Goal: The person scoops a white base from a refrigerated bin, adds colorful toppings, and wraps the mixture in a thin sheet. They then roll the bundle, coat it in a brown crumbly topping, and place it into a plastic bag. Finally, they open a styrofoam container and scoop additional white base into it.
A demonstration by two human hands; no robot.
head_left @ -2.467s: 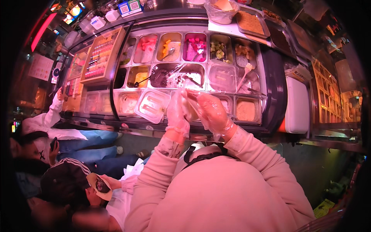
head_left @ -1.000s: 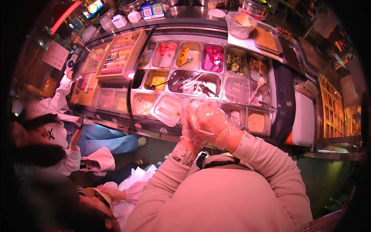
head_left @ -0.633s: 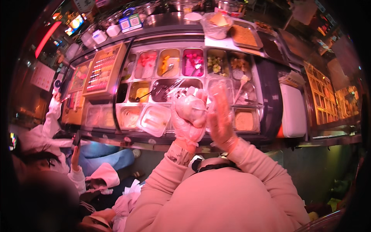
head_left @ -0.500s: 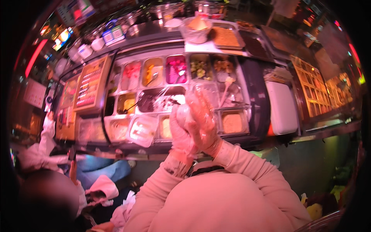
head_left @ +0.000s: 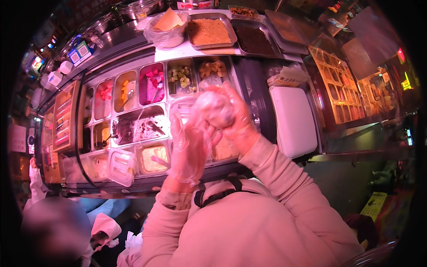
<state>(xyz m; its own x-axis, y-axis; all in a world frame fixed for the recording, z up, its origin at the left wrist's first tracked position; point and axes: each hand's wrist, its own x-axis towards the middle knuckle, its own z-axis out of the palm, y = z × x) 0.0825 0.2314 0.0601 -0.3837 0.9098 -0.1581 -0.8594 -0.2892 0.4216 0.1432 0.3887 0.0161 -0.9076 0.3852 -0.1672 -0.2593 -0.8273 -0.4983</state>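
Observation:
Both my hands wear clear plastic gloves and are raised over a counter of metal food pans. A pale, glossy round ball that looks like soft dough [head_left: 214,109] rests in my right hand [head_left: 243,116], whose fingers curl around its far and right sides. A darker patch shows on the ball's lower right. My left hand [head_left: 192,144] is just left of the ball, palm turned toward it and fingers apart; its fingertips come close to the ball, and I cannot tell whether they touch. Below the hands sits a pan of cream-coloured filling [head_left: 154,155] with a spatula in it.
Pans of pink cubes [head_left: 104,94], yellow pieces [head_left: 125,91], magenta pieces [head_left: 152,81] and green fruit [head_left: 181,75] line the back row. A clear plastic container [head_left: 121,167] sits at the front. Trays of crumbs [head_left: 211,31] stand beyond; a white box [head_left: 292,120] lies right. Another person sits lower left.
The hands have parted from being pressed together, uncovering the pale ball, which now sits in the right hand. The view has swung to the right.

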